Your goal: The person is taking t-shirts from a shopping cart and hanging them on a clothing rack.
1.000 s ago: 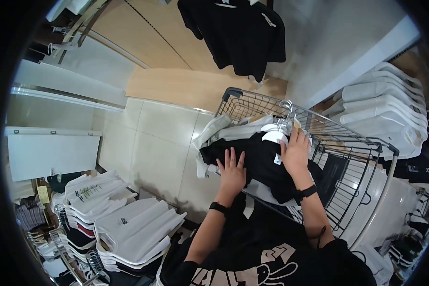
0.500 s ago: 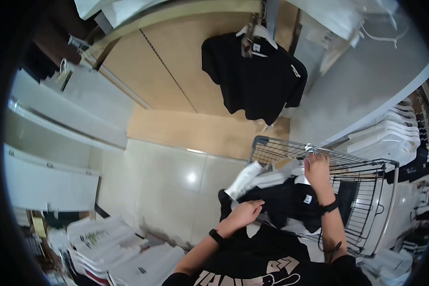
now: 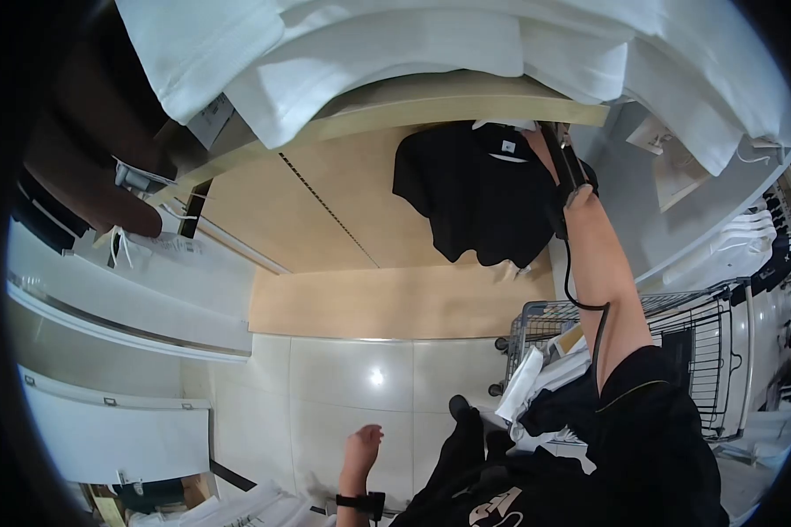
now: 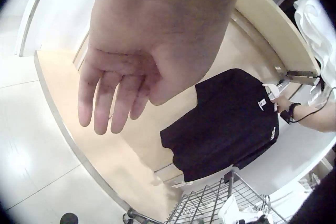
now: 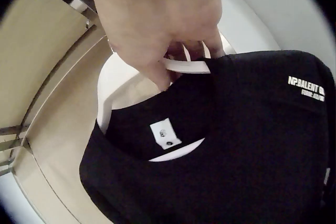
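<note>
A black T-shirt (image 3: pixel 479 193) hangs on a white hanger (image 5: pixel 107 98) under a wooden shelf (image 3: pixel 431 101). My right arm is raised to it, and my right hand (image 5: pixel 184 64) grips the top of the hanger at the shirt's collar. In the head view that right hand (image 3: pixel 543 145) is half hidden behind the shirt's neck. My left hand (image 4: pixel 110 113) hangs low beside me with relaxed fingers and holds nothing. The left hand (image 3: pixel 360 443) is over the tiled floor, left of the wire cart (image 3: pixel 712 334).
The cart holds a heap of black and white clothes (image 3: pixel 536 386). White garments (image 3: pixel 395 53) hang overhead along the shelf. Folded white shirts (image 3: pixel 756 233) are stacked at the right. Pale floor tiles (image 3: pixel 343 386) and a wood panel (image 3: pixel 395 303) lie ahead.
My right hand has left the clothes in the cart and risen to the hanging black T-shirt's hanger. My left hand has dropped away from the cart. The view has tilted upward.
</note>
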A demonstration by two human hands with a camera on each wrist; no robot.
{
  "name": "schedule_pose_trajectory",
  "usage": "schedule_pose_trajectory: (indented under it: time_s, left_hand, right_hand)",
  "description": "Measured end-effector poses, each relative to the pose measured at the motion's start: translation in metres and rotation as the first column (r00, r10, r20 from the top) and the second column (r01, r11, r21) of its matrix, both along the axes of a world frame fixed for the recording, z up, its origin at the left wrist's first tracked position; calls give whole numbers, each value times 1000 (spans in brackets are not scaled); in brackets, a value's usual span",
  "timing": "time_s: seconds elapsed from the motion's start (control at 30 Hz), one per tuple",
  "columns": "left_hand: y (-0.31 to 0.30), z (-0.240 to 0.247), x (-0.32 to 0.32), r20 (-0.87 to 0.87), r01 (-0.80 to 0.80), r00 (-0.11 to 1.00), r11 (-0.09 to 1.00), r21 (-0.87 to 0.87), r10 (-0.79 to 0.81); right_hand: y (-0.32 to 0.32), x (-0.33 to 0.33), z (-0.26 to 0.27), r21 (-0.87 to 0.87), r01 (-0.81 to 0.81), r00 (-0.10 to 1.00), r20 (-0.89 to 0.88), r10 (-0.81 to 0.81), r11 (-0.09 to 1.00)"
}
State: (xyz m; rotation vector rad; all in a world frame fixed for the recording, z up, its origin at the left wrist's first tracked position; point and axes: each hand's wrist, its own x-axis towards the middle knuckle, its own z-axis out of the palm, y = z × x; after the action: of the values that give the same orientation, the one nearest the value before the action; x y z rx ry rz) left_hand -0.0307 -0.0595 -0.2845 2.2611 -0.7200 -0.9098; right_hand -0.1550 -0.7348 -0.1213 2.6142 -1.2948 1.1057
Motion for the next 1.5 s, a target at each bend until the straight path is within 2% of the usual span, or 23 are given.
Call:
schedule_pose_trajectory:
  time_s: [0.07,0.17,0.27,0.33,0.47,0.5,0.6,0.8,0.9,0.93,0.97,1.0,1.03,1.07,1.1,1.13,1.2,1.27,1.3,1.33,1.4,1.43,1.5]
  left_hand:
    - [14,-2,1,-13,59,998,995,75,-58]
    - [18,-12,0,-175,52,984,991,123,-30]
    - [3,-17,6,-100,180,980,980,87,-171]
    - [-14,-13,8,-115,191,977,979,74,-182]
    - [-43,-16,14,-44,257,965,966,-3,-257]
    - [-48,-12,13,-41,257,966,966,-3,-257]
    - [-64,2,4,-118,232,964,970,-69,-239]
    - [-87,17,-20,-198,264,937,955,-134,-287]
    - [-100,23,-41,-309,196,920,965,-176,-243]
    - [-101,18,-47,-186,204,951,953,-225,-248]
    - [-102,9,-50,-57,219,968,937,-274,-243]
    - [-102,-6,-48,-60,207,971,940,-272,-231]
    - [-100,-26,-44,121,102,990,959,-266,-71]
    - [-96,-35,-43,297,-7,951,961,-275,92]
    - [-98,-8,-42,150,-34,984,925,-378,97]
    - [-100,26,-39,0,-82,996,879,-469,94]
    - [-80,43,-43,-149,-260,966,790,-555,213]
    - [-48,46,-45,-355,-417,901,720,-556,248]
    - [-44,35,-45,-519,-526,837,514,-678,172]
    - [-41,55,-56,-511,-542,833,492,-681,211]
    - [-30,90,-84,-851,-848,525,92,-522,4]
    - [-15,90,-95,-836,-832,549,92,-547,-4]
    - [18,99,-123,-807,-807,590,42,-590,-2]
  right_hand:
    - [7,-8,-1,33,-29,999,33,28,999]
    - [14,-23,10,73,-98,991,96,90,993]
    - [25,-35,26,95,-169,972,178,151,981]
    - [32,-42,36,112,-196,960,222,168,974]
    - [79,-67,36,204,-213,935,327,139,956]
    - [84,-74,25,202,-155,935,345,78,967]
    - [141,-94,40,292,-208,892,448,59,933]
    - [192,-128,43,176,-213,829,553,82,961]
    - [229,-140,77,29,-272,816,537,215,962]
    - [250,-141,93,-60,-309,789,542,290,949]
    - [272,-143,109,77,-329,791,568,230,941]
    - [286,-140,120,79,-340,789,566,238,937]
    - [298,-137,129,132,-372,816,518,256,919]
    - [311,-133,136,186,-402,839,467,279,897]
    - [318,-122,142,78,-500,800,422,426,863]
    - [322,-112,144,94,-594,758,399,516,799]
    - [337,-90,152,72,-677,711,320,626,732]
    - [350,-75,164,125,-753,649,306,697,646]
    - [358,-72,172,190,-779,623,349,700,598]
    - [363,-72,178,215,-793,609,314,728,570]
    - [372,-77,190,262,-810,581,231,781,525]
    - [380,-84,197,362,-771,613,198,765,524]
    - [386,-96,196,418,-802,550,234,802,428]
